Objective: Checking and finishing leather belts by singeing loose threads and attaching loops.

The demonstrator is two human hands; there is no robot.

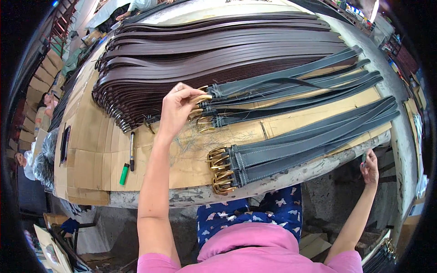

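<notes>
My left hand [176,109] pinches the gold-coloured buckle [203,98] of a dark grey belt [282,75], raising that end above a loose group of similar belts. The belt's strap stretches away to the right. Beyond the table's front edge, at the right, my right hand [371,169] is closed around a small dark object [363,159] whose kind I cannot make out. Nearer me lies a second bundle of grey belts [291,141] with light stitching, its brass buckles [221,170] gathered at the left end. Loose thread ends [186,141] are scattered between the two groups.
Rows of dark brown belts [209,52] fill the far side of the cardboard-covered table [86,168]. A black marker [132,150] and its green cap-like piece [124,174] lie at left, near a dark flat item [65,143]. Other people [48,104] are farther left.
</notes>
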